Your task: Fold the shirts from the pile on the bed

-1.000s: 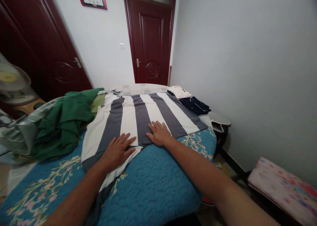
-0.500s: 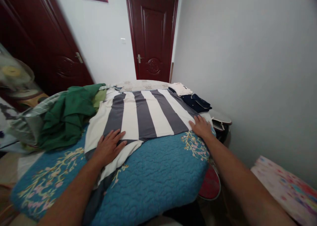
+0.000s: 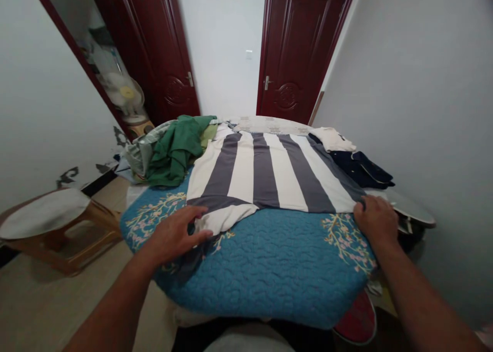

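Reaching forward with both arms, you have your left hand (image 3: 173,236) at the near left corner of the striped cloth (image 3: 265,172) and your right hand (image 3: 379,221) at its near right corner. Your left thumb and fingers stand apart, with the rumpled white end of a turned flap (image 3: 231,217) in the gap; whether they touch it cannot be told. Your right fingers curl down close together over the corner, but whether they pinch the fabric cannot be told either. Ahead of your fingertips and between them, grey and white stripes run away from you, lying mostly flat on a blue quilted cover (image 3: 277,270). Embroidered blossoms (image 3: 350,239) show just to the left of your right hand, more of them just beyond your left knuckles. Farther out past your left fingers sits a heap of green cloth (image 3: 177,146); past your right fingers lie a folded navy garment (image 3: 358,167) and, farther off, a cream one (image 3: 333,139). Well to the left of your left fingers stands a wooden stool (image 3: 94,234).
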### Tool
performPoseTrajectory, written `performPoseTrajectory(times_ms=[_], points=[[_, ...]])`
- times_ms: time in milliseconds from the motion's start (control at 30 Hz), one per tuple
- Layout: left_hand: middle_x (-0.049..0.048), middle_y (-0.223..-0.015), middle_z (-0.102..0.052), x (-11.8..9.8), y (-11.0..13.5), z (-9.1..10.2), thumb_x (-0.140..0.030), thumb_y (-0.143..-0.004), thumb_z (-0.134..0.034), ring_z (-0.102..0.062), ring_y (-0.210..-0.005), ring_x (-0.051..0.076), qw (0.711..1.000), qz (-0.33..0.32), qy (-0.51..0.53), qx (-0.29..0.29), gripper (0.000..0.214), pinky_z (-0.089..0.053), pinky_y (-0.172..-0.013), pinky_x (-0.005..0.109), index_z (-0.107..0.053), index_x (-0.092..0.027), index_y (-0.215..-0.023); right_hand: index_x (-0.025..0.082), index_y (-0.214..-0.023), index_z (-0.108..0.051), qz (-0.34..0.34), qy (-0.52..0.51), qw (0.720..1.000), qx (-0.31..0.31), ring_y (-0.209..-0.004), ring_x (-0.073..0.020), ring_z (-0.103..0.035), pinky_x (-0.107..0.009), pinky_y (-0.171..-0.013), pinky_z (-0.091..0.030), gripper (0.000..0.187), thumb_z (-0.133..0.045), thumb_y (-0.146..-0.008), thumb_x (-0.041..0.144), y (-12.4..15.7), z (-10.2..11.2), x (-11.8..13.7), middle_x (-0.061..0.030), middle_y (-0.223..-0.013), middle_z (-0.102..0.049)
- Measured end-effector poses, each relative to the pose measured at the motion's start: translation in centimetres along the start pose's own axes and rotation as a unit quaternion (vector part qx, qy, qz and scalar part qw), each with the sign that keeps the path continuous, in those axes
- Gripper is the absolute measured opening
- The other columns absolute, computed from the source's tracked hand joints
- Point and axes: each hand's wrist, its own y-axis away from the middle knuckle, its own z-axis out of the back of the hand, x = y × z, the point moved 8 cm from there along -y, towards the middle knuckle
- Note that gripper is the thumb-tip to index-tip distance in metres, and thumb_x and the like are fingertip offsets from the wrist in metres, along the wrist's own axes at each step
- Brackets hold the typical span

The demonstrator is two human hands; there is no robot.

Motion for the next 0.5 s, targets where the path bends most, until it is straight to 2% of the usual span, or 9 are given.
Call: performPoseTrajectory(times_ms=[67,133,200,267,333,400,433,467,500], points=[[0.0101,-0.124,-0.076,-0.4,1.6,-0.4,-0.063,-0.081,-0.077,-0.072,-0.108,0.033,1.000,0.005,-0.018,0.024,0.063,-0.056,-0.097,0.045,-0.074,-0.028,-0.134,0.011,-0.115,-0.073,0.044,-0.013,0.999,-0.003,-0.115,-0.0368,-0.065,-0.053,-0.108,-0.048,0.036,-0.050,-0.093,0.029,-0.3,-0.2,0.5,-0.0225,-0.115,-0.073],[0.0087,-0.114,-0.078,-0.8,2.0,-0.4,-0.056,-0.086,-0.072,-0.072,-0.103,0.031,1.000,0.009,0.014,0.024,0.050,-0.056,-0.094,0.044,-0.076,-0.028,-0.128,0.013,-0.112,-0.074,0.068,-0.024,0.997,0.007,-0.114,-0.0358,-0.066,-0.051,-0.108,-0.050,0.034,-0.050,-0.093,0.028,-0.5,-0.5,1.1,-0.0207,-0.113,-0.074],[0.0064,-0.103,-0.078,-0.5,1.3,0.0,-0.051,-0.090,-0.068,-0.073,-0.095,0.028,0.994,0.033,0.107,0.015,0.040,-0.057,-0.089,0.041,-0.077,-0.027,-0.121,0.013,-0.110,-0.074,0.086,-0.041,0.995,0.020,-0.115,-0.0353,-0.067,-0.051,-0.109,-0.050,0.033,-0.049,-0.094,0.027,-0.8,-0.5,1.9,-0.0203,-0.112,-0.074],[0.0044,-0.097,-0.077,0.6,0.0,0.5,-0.048,-0.088,-0.072,-0.072,-0.086,0.025,0.962,0.091,0.256,-0.013,0.037,-0.059,-0.081,0.037,-0.075,-0.025,-0.116,0.012,-0.111,-0.074,0.094,-0.069,0.993,0.029,-0.115,-0.0347,-0.067,-0.050,-0.111,-0.049,0.035,-0.048,-0.094,0.028,-1.2,-0.3,3.4,-0.0205,-0.114,-0.075],[0.0036,-0.094,-0.076,2.4,-1.4,0.8,-0.040,-0.085,-0.075,-0.071,-0.079,0.022,0.883,0.172,0.428,-0.082,0.033,-0.059,-0.073,0.034,-0.072,-0.023,-0.113,0.012,-0.116,-0.074,0.094,-0.112,0.989,0.036,-0.117,-0.0339,-0.068,-0.050,-0.113,-0.049,0.039,-0.046,-0.096,0.029,-1.8,0.2,5.7,-0.0205,-0.118,-0.076],[0.0028,-0.087,-0.074,4.3,-2.2,0.4,-0.028,-0.086,-0.069,-0.070,-0.074,0.019,0.772,0.241,0.561,-0.175,0.023,-0.060,-0.070,0.032,-0.068,-0.021,-0.108,0.012,-0.123,-0.073,0.100,-0.164,0.980,0.049,-0.121,-0.0333,-0.067,-0.050,-0.114,-0.049,0.042,-0.045,-0.098,0.031,-2.4,0.8,9.1,-0.0199,-0.125,-0.075],[0.0028,-0.086,-0.074,4.9,-2.5,-0.1,-0.023,-0.086,-0.065,-0.071,-0.075,0.018,0.727,0.260,0.601,-0.207,0.019,-0.062,-0.071,0.032,-0.067,-0.020,-0.105,0.012,-0.127,-0.072,0.110,-0.192,0.973,0.059,-0.123,-0.0332,-0.067,-0.050,-0.114,-0.049,0.044,-0.045,-0.099,0.032,-2.6,1.2,11.3,-0.0197,-0.128,-0.075],[0.0031,-0.087,-0.074,5.2,-2.7,-0.7,-0.020,-0.086,-0.063,-0.072,-0.078,0.018,0.697,0.269,0.626,-0.224,0.017,-0.063,-0.074,0.033,-0.066,-0.021,-0.103,0.013,-0.130,-0.071,0.124,-0.220,0.965,0.074,-0.124,-0.0332,-0.066,-0.050,-0.115,-0.049,0.045,-0.046,-0.099,0.033,-2.6,1.6,13.7,-0.0196,-0.130,-0.074],[0.0037,-0.089,-0.075,5.4,-2.9,-1.3,-0.018,-0.086,-0.062,-0.074,-0.082,0.018,0.684,0.272,0.638,-0.226,0.017,-0.064,-0.079,0.035,-0.066,-0.021,-0.102,0.014,-0.133,-0.070,0.144,-0.247,0.954,0.094,-0.125,-0.0329,-0.066,-0.050,-0.115,-0.050,0.046,-0.048,-0.099,0.034,-2.5,2.0,16.3,-0.0189,-0.132,-0.073]])
